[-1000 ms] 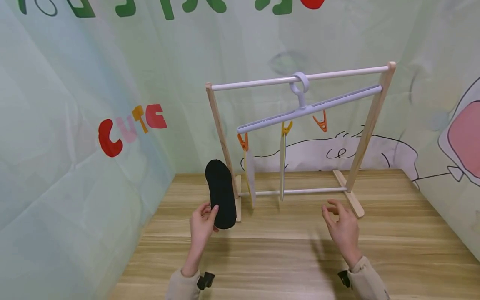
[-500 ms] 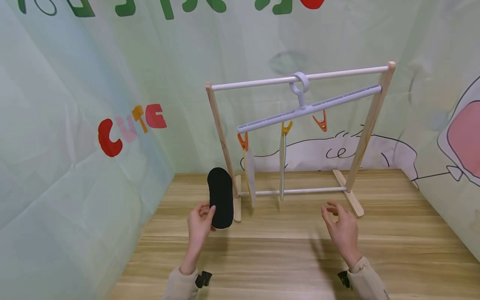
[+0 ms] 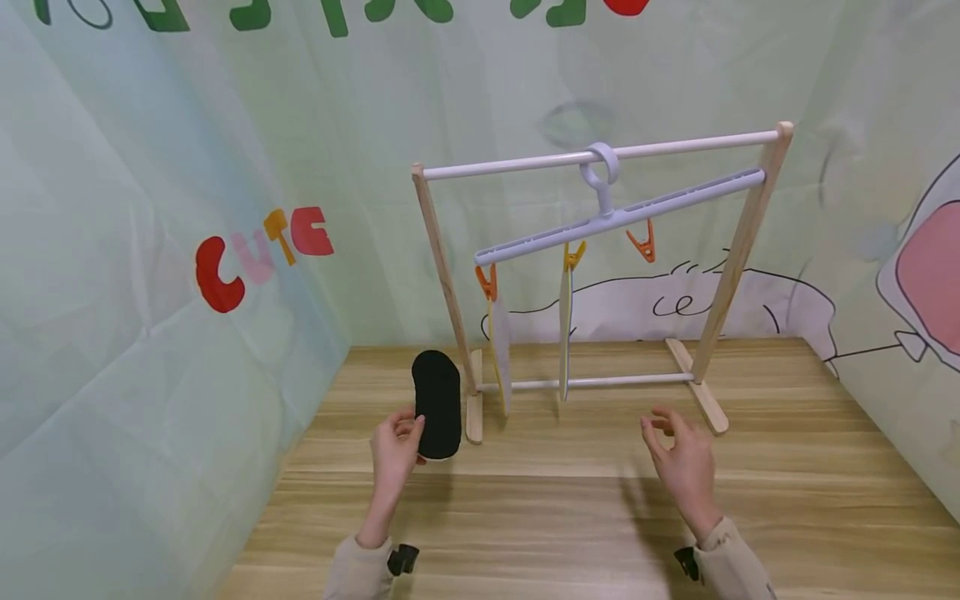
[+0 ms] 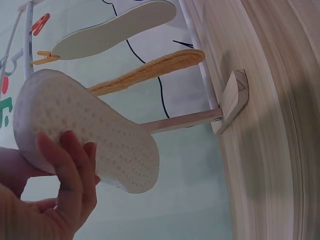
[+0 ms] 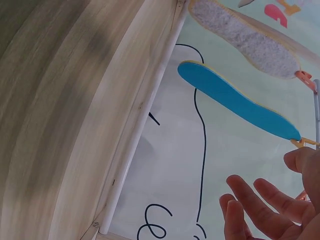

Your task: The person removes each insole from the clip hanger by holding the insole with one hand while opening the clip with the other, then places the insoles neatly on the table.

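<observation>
My left hand [image 3: 393,454] pinches an insole [image 3: 440,408] by its side edge, to the left of the rack. Its black face shows in the head view; the white, dimpled underside faces the left wrist view, with fingers [image 4: 77,165] against it. My right hand [image 3: 686,462] hovers over the table at the right, fingers loosely bent, holding nothing. From a tilted lilac hanger [image 3: 618,218] hang two more insoles: a fuzzy one [image 5: 250,42] in an orange clip [image 3: 487,283] and a blue-faced one [image 5: 240,100] in a yellow clip [image 3: 573,256]. A second orange clip [image 3: 643,243] hangs without an insole.
A rack with wooden posts [image 3: 738,267] and a white top rod [image 3: 517,167] carries the hanger. Its wooden feet [image 3: 697,387] stand on the wood-grain table [image 3: 525,517]. Printed cloth walls [image 3: 390,258] enclose the back and sides.
The left hand has drawn the insole slightly down and to the left, and the insole looks shorter in the head view. The right hand has barely moved.
</observation>
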Action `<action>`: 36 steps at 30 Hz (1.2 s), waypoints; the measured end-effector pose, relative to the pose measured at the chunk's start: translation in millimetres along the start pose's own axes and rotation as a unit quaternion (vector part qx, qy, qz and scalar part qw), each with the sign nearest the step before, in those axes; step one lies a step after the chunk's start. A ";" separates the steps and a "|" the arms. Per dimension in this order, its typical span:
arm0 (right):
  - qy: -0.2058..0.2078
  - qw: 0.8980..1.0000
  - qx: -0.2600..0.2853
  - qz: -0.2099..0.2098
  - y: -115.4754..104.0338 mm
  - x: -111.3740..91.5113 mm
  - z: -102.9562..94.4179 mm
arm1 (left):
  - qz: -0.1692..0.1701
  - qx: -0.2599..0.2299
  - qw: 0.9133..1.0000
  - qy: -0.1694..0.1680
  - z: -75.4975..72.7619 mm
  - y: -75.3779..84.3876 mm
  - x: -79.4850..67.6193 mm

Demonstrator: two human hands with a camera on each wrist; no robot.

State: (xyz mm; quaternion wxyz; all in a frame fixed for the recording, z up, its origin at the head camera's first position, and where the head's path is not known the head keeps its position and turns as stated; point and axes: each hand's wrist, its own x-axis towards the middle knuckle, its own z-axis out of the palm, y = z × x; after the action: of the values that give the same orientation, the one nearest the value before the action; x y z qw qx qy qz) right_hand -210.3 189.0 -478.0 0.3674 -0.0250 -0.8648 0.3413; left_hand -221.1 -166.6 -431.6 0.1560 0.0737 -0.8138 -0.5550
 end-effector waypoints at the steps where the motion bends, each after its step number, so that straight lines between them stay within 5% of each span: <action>1: 0.001 1.000 0.000 -0.002 0.2 -0.2 0.0 | 0.000 0.001 1.000 -0.002 -0.1 -0.7 0.3; 19: 0.004 1.000 -0.002 -0.010 3.8 -3.4 -0.8 | 0.006 0.062 0.998 -0.012 -0.4 -9.5 -1.8; 36: 0.007 1.000 -0.001 -0.012 3.1 -7.1 0.2 | -0.013 0.065 0.997 -0.025 0.6 -18.2 -0.5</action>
State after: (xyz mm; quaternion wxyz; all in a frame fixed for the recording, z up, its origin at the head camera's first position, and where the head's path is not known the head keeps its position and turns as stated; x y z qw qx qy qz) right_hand -205.9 189.2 -484.4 0.3769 -0.0176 -0.8630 0.3359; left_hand -221.8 -172.8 -448.7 0.1232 0.0798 -0.8508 -0.5045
